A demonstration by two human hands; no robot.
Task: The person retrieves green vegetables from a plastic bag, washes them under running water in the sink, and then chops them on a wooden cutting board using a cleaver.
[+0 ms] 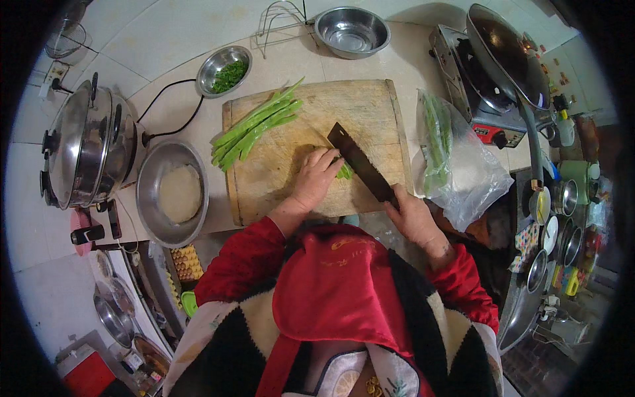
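Note:
In my right hand (410, 214) is the handle of a dark-bladed cleaver (361, 161), its blade slanting up and left over a wooden cutting board (278, 188). My left hand (316, 173) presses down on some cut green stalks (343, 170) beside the blade; the fingers cover part of them. A bundle of long green stalks (258, 126), perhaps celery, lies at the board's upper left, its ends reaching past the edge.
Left of the board stand a steel bowl of dough (179, 193) and a steel steamer pot (79, 146). Behind are a small bowl of chopped greens (229, 77) and a steel basin (352, 34). To the right lie a plastic bag of greens (436, 144) and a gas stove (488, 124) bearing a wok (511, 54).

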